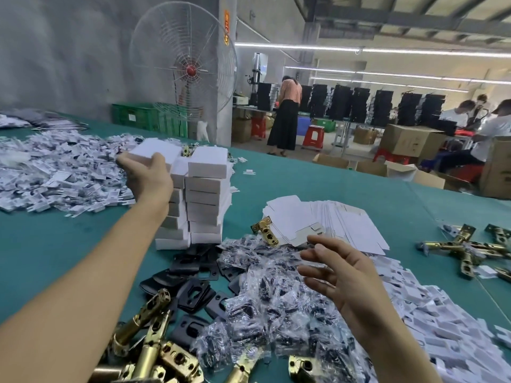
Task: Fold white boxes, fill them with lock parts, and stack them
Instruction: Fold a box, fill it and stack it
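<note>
My left hand (148, 175) grips a closed white box (156, 150) and holds it at the top of a tall stack of white boxes (204, 197) on the green table. My right hand (340, 275) hovers open, fingers spread, above a heap of clear bags with black parts (265, 294). Flat unfolded white box blanks (340, 219) lie fanned out behind that hand, with one brass latch (266, 232) resting at their left edge. Black metal plates (193, 288) and brass latch bolts (154, 346) lie near the table's front.
A wide pile of white paper slips (60, 172) covers the table's left, another (442, 322) its right front. More brass latches (470, 247) lie at the right. Beyond the green table (304, 178) stand a large fan (184, 64), cardboard cartons (412, 140) and several people at other benches.
</note>
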Demonstrator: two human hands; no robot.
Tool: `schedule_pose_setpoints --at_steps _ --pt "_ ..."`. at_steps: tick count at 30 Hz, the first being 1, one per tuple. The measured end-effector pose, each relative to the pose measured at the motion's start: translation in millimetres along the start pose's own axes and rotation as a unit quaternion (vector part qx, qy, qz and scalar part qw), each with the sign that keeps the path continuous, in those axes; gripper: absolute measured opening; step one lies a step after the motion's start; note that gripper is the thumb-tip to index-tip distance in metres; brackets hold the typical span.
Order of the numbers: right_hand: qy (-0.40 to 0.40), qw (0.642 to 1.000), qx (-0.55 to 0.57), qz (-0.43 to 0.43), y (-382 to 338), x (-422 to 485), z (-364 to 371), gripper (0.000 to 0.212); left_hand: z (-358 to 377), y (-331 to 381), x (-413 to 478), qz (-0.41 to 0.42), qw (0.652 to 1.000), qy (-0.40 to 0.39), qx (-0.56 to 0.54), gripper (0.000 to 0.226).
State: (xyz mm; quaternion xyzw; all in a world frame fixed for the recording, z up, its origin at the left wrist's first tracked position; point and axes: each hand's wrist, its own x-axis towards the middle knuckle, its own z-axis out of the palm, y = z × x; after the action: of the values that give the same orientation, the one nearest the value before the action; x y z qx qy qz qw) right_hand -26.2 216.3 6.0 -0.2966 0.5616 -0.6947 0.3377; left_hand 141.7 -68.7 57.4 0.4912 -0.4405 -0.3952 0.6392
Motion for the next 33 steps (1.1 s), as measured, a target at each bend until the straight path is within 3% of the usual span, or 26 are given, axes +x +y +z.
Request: schedule_pose_setpoints --at_steps 14,20,22,24,27,30,33 --pt "0.004 1.0 -0.014 0.018 4.6 0.8 1.1 0.016 3.0 -6.7 12.2 0.038 0.992 -0.055 0.111 0.052" --pt "0.004 1.0 -0.021 0.018 5.8 0.1 0.5 0.016 4.8 -4.7 15.4 0.016 0.994 -0.079 0.078 0.065" --pt "0.004 0.999 -0.025 0.02 6.2 0.3 0.2 0.016 6.9 -5.5 10.1 0.015 0.996 -0.064 0.055 0.064" --pt "0.005 0.999 -0.034 0.024 6.6 0.7 -0.2 0.015 7.6 -9.2 -1.4 0.034 0.999 -0.001 0.014 0.056" --pt "0.014 0.997 -0.066 0.04 9.3 2.6 -3.7 0.015 7.3 -15.9 -33.5 0.128 0.984 0.114 -0.044 0.026" --pt "0.029 0.993 -0.092 0.069 15.1 5.5 -7.1 0.015 13.8 -29.8 -72.7 0.284 0.958 0.035 -0.007 0.007" --pt "0.031 0.988 -0.126 0.085 20.0 6.8 -8.7 0.013 33.6 -43.6 -108.0 0.397 0.9 -0.16 0.083 0.007"
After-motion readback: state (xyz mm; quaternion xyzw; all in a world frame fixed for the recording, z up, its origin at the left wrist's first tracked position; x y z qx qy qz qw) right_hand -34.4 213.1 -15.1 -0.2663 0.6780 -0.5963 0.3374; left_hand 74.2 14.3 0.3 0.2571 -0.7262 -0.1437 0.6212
